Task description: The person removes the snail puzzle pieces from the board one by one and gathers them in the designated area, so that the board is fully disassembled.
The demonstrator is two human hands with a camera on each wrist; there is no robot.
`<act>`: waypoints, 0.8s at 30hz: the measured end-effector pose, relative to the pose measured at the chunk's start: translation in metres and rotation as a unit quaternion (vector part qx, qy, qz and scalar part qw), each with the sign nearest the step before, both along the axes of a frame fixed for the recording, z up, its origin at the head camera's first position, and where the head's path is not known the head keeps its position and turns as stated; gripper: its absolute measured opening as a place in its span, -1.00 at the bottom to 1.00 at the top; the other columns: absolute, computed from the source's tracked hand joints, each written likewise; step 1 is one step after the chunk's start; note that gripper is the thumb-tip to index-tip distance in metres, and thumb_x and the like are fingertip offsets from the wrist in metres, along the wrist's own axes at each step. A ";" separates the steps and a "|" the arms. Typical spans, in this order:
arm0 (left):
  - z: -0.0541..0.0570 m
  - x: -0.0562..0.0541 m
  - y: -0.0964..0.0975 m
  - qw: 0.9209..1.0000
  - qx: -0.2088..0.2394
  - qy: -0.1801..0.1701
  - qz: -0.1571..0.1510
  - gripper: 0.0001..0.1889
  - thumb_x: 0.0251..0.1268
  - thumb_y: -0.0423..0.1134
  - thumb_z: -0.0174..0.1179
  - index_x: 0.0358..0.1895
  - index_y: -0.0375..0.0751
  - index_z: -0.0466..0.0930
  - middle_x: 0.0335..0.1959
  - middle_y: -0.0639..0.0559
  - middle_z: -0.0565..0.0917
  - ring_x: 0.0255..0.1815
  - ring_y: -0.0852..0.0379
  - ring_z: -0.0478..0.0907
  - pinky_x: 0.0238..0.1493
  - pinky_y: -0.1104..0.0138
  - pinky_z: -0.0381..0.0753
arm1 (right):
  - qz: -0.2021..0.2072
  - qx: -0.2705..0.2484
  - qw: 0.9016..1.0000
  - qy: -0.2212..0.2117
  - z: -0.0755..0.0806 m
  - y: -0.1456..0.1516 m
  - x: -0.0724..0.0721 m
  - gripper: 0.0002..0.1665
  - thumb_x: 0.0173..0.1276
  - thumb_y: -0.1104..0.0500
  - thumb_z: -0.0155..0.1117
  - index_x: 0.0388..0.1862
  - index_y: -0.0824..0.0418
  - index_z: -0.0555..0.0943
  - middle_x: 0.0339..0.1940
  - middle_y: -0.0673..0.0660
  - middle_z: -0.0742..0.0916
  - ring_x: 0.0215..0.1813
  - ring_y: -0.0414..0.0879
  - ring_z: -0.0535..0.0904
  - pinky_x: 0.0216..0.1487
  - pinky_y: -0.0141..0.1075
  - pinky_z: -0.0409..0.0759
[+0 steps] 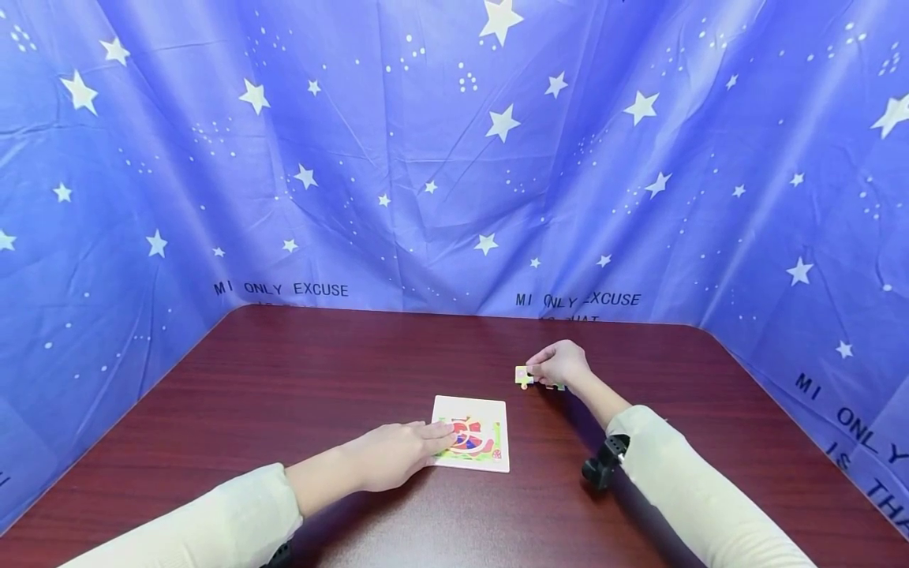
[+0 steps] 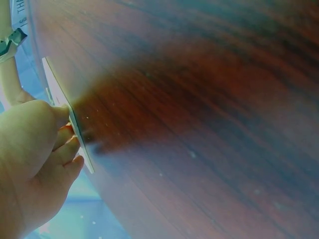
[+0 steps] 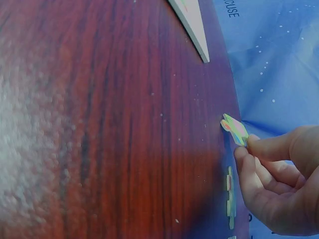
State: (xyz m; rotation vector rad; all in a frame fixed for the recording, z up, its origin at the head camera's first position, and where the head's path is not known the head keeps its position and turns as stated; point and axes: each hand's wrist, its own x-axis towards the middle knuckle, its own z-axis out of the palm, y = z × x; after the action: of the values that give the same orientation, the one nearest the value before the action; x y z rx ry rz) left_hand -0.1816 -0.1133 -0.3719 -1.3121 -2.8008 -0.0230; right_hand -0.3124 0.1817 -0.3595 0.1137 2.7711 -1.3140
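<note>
A white-framed jigsaw board (image 1: 472, 405) with a red, blue and green picture lies on the table. My left hand (image 1: 390, 456) rests at its left side, fairly straight fingers reaching over the picture and covering part of it. Seen from the left wrist, the thumb and fingertips meet the edge of the board (image 2: 59, 89). Farther back and to the right, my right hand (image 1: 564, 364) pinches a small yellow-green jigsaw piece (image 3: 236, 130) between thumb and index finger. Its knob points out from the fingertips.
More jigsaw pieces (image 3: 230, 199) lie flat on the table (image 1: 341, 355) beneath the right hand, mostly hidden by it in the head view. A blue star-printed curtain (image 1: 426, 158) hangs around the table's back and sides. A black wrist camera (image 1: 602, 465) hangs under the right sleeve.
</note>
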 end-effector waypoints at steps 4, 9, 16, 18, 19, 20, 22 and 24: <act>0.000 0.000 0.000 1.000 -0.001 0.001 0.000 -0.56 0.46 -0.19 0.02 0.36 -0.08 0.40 0.39 0.03 0.44 0.35 0.04 0.47 0.29 0.21 0.54 | -0.005 0.029 1.000 0.009 0.001 0.000 0.000 -0.89 0.13 0.29 0.42 -0.38 0.33 0.76 -0.73 -0.01 0.70 -0.65 -0.29 0.60 -0.50 -0.40 0.68; 0.002 0.002 0.000 1.000 -0.002 -0.003 0.000 -0.56 0.45 -0.21 0.03 0.36 -0.09 0.40 0.39 0.02 0.44 0.35 0.03 0.47 0.30 0.21 0.53 | -0.003 0.050 0.999 0.005 0.002 -0.001 0.001 -0.90 0.10 0.29 0.43 -0.40 0.32 0.77 -0.71 0.02 0.73 -0.66 -0.30 0.61 -0.49 -0.41 0.67; 0.002 0.001 0.000 1.000 -0.001 0.000 -0.004 -0.56 0.46 -0.20 0.02 0.36 -0.09 0.40 0.39 0.02 0.44 0.36 0.04 0.45 0.31 0.21 0.52 | -0.009 0.070 0.997 0.015 0.002 -0.001 0.003 -0.89 0.10 0.25 0.43 -0.39 0.29 0.78 -0.66 0.06 0.77 -0.65 -0.30 0.64 -0.47 -0.42 0.66; 0.002 0.001 0.000 1.000 0.002 0.001 -0.006 -0.56 0.45 -0.21 0.03 0.35 -0.10 0.41 0.38 0.01 0.46 0.35 0.03 0.46 0.29 0.20 0.53 | -0.006 0.075 0.997 0.020 0.002 0.000 0.004 -0.88 0.11 0.23 0.43 -0.39 0.29 0.78 -0.66 0.07 0.77 -0.64 -0.29 0.65 -0.47 -0.41 0.66; 0.002 0.001 0.000 1.000 0.003 0.000 -0.005 -0.56 0.45 -0.21 0.03 0.35 -0.10 0.41 0.38 0.00 0.45 0.35 0.03 0.46 0.30 0.20 0.53 | -0.009 0.072 0.997 0.021 0.002 0.000 0.004 -0.87 0.11 0.23 0.43 -0.39 0.29 0.78 -0.66 0.07 0.77 -0.63 -0.28 0.65 -0.46 -0.41 0.66; 0.003 0.001 0.000 1.000 0.003 -0.001 -0.005 -0.56 0.45 -0.21 0.03 0.35 -0.10 0.41 0.38 0.00 0.45 0.36 0.03 0.46 0.30 0.19 0.53 | -0.010 0.071 0.997 0.022 0.003 0.000 0.004 -0.87 0.11 0.23 0.44 -0.39 0.29 0.77 -0.66 0.07 0.77 -0.63 -0.28 0.65 -0.46 -0.41 0.67; 0.003 0.002 0.000 1.000 0.004 -0.005 -0.003 -0.56 0.45 -0.21 0.03 0.36 -0.10 0.40 0.38 0.00 0.45 0.36 0.03 0.46 0.31 0.19 0.52 | -0.011 0.066 0.997 0.024 0.003 0.001 0.005 -0.86 0.11 0.23 0.44 -0.39 0.30 0.77 -0.67 0.07 0.77 -0.63 -0.27 0.65 -0.45 -0.39 0.68; 0.003 0.002 0.000 1.000 0.004 -0.009 0.001 -0.56 0.45 -0.21 0.02 0.36 -0.10 0.39 0.39 0.00 0.44 0.37 0.04 0.45 0.32 0.18 0.51 | -0.013 0.059 0.998 0.024 0.003 0.002 0.004 -0.86 0.11 0.24 0.44 -0.38 0.31 0.77 -0.67 0.07 0.76 -0.63 -0.27 0.65 -0.45 -0.38 0.68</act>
State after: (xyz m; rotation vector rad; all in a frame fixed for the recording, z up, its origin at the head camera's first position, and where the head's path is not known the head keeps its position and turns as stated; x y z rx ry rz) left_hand -0.1799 -0.1134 -0.3691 -1.3155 -2.8137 -0.0456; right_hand -0.3080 0.1832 -0.3569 0.1283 2.8970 -1.1726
